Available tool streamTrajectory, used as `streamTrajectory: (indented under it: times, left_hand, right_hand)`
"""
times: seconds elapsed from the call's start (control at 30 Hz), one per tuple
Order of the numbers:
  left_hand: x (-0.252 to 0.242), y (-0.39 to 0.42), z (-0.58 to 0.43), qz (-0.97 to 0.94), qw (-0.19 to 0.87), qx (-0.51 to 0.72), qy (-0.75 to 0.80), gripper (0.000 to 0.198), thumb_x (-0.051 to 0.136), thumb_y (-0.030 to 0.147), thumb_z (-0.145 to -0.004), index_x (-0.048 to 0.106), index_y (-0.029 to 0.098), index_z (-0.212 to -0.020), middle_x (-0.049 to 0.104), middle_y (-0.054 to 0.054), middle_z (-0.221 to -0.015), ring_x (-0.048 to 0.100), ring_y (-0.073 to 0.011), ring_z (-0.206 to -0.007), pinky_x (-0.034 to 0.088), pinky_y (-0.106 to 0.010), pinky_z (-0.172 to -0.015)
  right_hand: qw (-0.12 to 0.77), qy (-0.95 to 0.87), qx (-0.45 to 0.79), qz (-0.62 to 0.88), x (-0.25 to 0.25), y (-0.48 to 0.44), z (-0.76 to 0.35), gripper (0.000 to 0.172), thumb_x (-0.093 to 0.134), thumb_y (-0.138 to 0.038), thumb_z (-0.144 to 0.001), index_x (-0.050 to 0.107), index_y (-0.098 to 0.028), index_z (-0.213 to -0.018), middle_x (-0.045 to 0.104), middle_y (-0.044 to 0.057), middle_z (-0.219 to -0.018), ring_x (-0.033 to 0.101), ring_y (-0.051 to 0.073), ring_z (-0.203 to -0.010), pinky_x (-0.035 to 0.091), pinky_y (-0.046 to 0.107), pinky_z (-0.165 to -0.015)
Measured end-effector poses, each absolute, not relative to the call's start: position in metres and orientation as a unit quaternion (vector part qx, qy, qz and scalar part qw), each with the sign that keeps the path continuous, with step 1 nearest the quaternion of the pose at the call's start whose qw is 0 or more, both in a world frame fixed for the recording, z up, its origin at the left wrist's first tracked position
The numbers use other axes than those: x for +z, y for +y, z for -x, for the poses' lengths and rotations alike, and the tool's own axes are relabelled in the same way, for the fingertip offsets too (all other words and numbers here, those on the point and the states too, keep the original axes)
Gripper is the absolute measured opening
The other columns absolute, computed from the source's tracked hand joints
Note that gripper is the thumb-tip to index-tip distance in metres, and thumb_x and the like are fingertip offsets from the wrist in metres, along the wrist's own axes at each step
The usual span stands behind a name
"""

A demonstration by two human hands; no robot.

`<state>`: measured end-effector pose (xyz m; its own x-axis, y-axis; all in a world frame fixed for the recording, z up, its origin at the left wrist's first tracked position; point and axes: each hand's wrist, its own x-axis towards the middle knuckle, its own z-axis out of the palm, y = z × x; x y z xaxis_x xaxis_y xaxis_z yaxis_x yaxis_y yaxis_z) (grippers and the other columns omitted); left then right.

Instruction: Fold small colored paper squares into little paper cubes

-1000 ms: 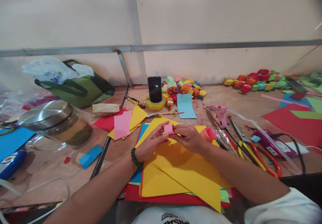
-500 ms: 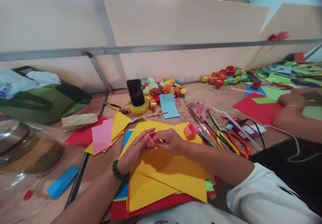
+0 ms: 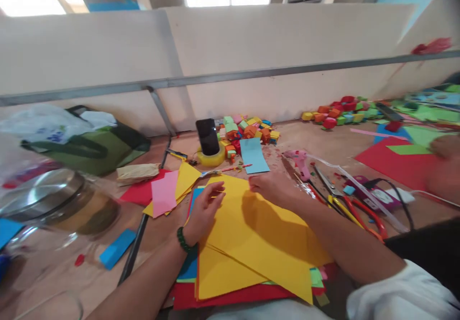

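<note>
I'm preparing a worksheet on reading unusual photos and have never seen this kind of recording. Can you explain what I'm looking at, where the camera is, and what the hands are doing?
There is no machine here: a person wears a camera on the head, looking forward and down, so you see their own arms. The left hand, with a green bead bracelet, rests on a stack of yellow paper; the right hand is at the stack's far edge, too blurred to tell whether it holds anything. Beyond lie a phone standing in a tape roll, a pile of small folded paper cubes, a pink glue gun and scissors. The blurred hand at the right edge belongs to someone else.
</note>
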<state>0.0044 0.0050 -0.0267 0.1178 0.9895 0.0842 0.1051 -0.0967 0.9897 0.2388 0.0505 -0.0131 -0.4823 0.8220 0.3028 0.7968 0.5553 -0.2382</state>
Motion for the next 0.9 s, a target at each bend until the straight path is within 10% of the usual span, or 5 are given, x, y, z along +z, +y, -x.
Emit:
streamTrajectory:
  times: [0.33, 0.53, 0.9]
  left_hand:
    - [-0.005, 0.03, 0.032, -0.705, -0.036, 0.163, 0.689, 0.044, 0.055, 0.031, -0.087, 0.055, 0.012, -0.126, 0.057, -0.019, -0.125, 0.049, -0.0339, -0.118, 0.04, -0.045, -0.098]
    - [-0.01, 0.048, 0.047, -0.673, 0.006, 0.024, 0.739, 0.033, 0.039, 0.029, -0.094, 0.065, 0.012, -0.103, 0.068, -0.017, -0.102, 0.063, -0.028, -0.097, 0.045, -0.038, -0.085]
    - [0.016, 0.041, 0.065, -0.624, 0.105, 0.245, 0.735, 0.021, 0.057, 0.032, -0.077, 0.068, 0.015, -0.069, 0.067, -0.008, -0.069, 0.062, -0.0228, -0.071, 0.042, -0.029, -0.062]
  right_hand:
    - [0.011, -0.799, -0.048, 0.599, 0.023, 0.038, -0.231, 0.017, 0.057, -0.033, -0.088, 0.063, -0.02, -0.098, 0.069, 0.009, -0.097, 0.067, 0.023, -0.079, 0.036, 0.026, -0.057]
    - [0.058, -0.829, -0.061, 0.553, 0.025, 0.036, -0.224, 0.017, 0.05, -0.028, -0.092, 0.065, -0.02, -0.092, 0.072, 0.007, -0.092, 0.068, 0.02, -0.076, 0.036, 0.027, -0.058]
    - [0.235, -0.891, -0.069, 0.382, 0.043, 0.015, -0.217, 0.017, 0.05, -0.022, -0.091, 0.065, -0.021, -0.084, 0.071, 0.003, -0.084, 0.062, 0.013, -0.061, 0.035, 0.024, -0.056]
